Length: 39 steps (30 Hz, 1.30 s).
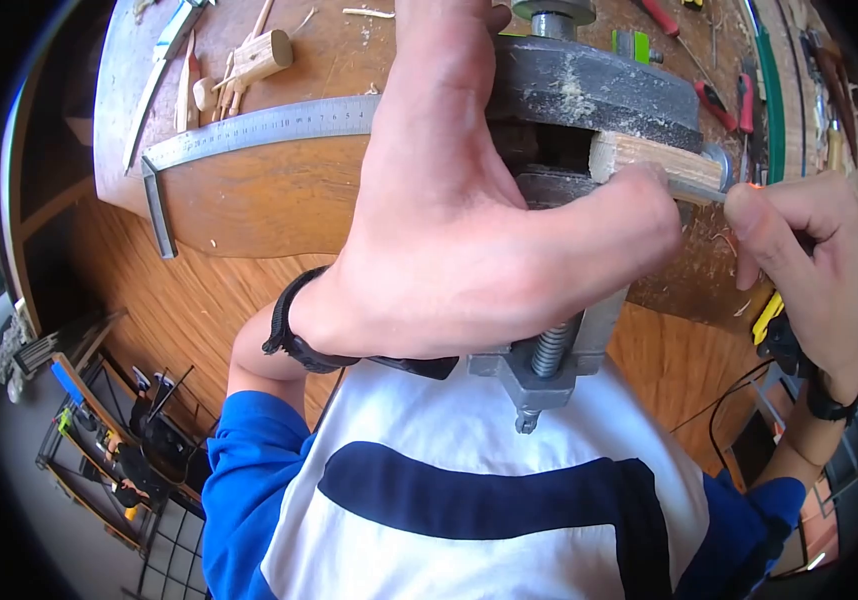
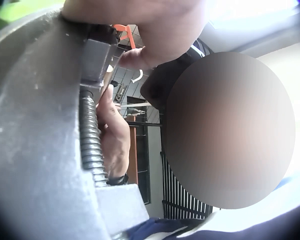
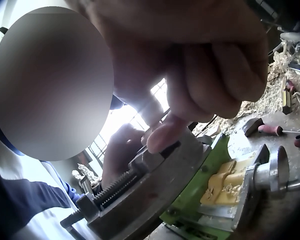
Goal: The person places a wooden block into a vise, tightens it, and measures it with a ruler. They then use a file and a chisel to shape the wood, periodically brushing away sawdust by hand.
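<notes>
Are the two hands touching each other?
Apart. The head view shows a gap between the left hand and the right hand, with part of the table visible between them.

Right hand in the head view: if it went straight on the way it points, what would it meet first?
Probably the left thumb, in line with the thin metal tool the right hand pinches; the wood block lies close, depth unclear.

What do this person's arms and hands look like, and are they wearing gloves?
No gloves: both the left hand and right hand are bare. Each wrist wears a black band, left and right. The sleeves are short and blue.
</notes>
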Motion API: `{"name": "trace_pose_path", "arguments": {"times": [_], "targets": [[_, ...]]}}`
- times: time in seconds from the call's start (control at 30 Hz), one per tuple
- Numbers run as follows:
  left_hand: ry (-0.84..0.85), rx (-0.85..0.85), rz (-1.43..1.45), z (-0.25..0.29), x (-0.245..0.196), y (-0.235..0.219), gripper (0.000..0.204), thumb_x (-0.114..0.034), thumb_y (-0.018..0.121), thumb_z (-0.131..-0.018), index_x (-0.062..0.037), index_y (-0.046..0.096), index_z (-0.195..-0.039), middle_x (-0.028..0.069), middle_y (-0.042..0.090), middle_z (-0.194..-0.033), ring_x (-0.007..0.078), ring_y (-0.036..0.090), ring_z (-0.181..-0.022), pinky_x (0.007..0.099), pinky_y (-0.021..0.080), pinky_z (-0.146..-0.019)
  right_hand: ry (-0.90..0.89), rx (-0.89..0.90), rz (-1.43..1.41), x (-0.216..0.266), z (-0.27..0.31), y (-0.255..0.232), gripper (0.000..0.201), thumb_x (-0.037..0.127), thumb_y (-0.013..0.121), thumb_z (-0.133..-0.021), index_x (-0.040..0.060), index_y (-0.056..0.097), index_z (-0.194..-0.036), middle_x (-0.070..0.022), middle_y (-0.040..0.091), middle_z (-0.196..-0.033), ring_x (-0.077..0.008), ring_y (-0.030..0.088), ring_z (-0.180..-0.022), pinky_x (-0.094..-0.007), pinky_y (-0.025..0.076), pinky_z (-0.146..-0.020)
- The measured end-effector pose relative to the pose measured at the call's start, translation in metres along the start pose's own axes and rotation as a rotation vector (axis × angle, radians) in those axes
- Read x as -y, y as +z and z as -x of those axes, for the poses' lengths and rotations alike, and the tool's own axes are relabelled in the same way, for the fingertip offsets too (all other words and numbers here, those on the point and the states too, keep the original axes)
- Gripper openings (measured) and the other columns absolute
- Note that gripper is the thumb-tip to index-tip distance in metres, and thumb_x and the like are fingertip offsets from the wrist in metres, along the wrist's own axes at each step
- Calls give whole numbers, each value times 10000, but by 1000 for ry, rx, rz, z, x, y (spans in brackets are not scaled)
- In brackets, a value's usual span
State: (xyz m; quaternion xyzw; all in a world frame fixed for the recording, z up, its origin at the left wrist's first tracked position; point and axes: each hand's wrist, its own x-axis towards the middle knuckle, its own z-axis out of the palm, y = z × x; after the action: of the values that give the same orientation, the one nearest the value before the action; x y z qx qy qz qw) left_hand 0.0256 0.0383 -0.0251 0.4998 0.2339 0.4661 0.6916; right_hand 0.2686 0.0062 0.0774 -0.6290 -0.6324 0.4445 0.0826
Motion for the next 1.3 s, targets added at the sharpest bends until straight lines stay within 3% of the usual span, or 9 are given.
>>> {"name": "trace_pose_path", "arguments": {"times": [0.1,0.2,0.5,0.6,0.7,1.03,1.13,1.17,1.3], "targets": [[8,-2,4,-1,3,2,851,-331,628,-720,31,388,-1452,232,401,-1487,336,383,-1394,395,285,-1157,50,49,-11,12,-4,3,496,275,618,-973,-16,604,-571,-7,527,-494,-63,463,-476,-244,316,-486],[4,14,7,1,-1,-5,853,-332,628,-719,31,387,-1453,233,399,-1489,337,380,-1396,396,283,-1159,20,-91,20,8,-6,15,497,280,624,-972,-15,611,-572,-7,530,-491,-59,469,-477,-243,317,-484],[26,20,10,-1,3,5,860,-333,628,-716,31,383,-1457,235,392,-1495,340,371,-1404,397,277,-1164,68,50,26,1,1,-4,529,322,599,-986,-3,597,-568,-11,518,-482,-69,471,-471,-248,316,-483],[31,25,22,-1,3,2,862,-333,628,-715,30,382,-1458,235,390,-1498,342,368,-1407,398,274,-1165,23,-7,1,1,1,1,539,322,601,-986,-5,586,-558,-7,505,-470,-65,455,-453,-248,299,-464],[38,22,24,3,1,1,865,-334,628,-715,30,381,-1459,236,388,-1500,343,365,-1409,398,272,-1167,-29,60,-5,6,-5,5,554,337,610,-982,-3,580,-546,0,489,-459,-59,430,-429,-249,274,-439],[52,38,44,-2,5,-1,872,-335,629,-711,29,377,-1463,238,381,-1507,347,356,-1418,400,265,-1172,83,113,49,-9,-1,-13,588,385,565,-989,14,582,-534,6,496,-469,-46,431,-460,-233,274,-477],[68,41,61,-3,3,-5,875,-335,629,-710,29,375,-1464,238,378,-1510,348,353,-1421,401,263,-1174,54,-67,-70,-42,10,-23,632,424,573,-989,30,585,-495,19,466,-457,-29,409,-451,-240,258,-454],[70,40,67,-1,2,-5,876,-335,629,-710,29,375,-1465,239,378,-1510,348,352,-1422,401,262,-1175,136,-79,-117,-46,15,-26,666,467,531,-1000,32,588,-499,18,466,-475,-37,387,-462,-240,243,-469],[87,36,70,-3,1,-11,879,-336,629,-709,29,373,-1466,239,375,-1513,350,348,-1425,402,259,-1177,156,-157,-105,-57,24,-26,648,437,545,-1000,27,584,-500,24,459,-477,-42,371,-456,-249,234,-465]]}}
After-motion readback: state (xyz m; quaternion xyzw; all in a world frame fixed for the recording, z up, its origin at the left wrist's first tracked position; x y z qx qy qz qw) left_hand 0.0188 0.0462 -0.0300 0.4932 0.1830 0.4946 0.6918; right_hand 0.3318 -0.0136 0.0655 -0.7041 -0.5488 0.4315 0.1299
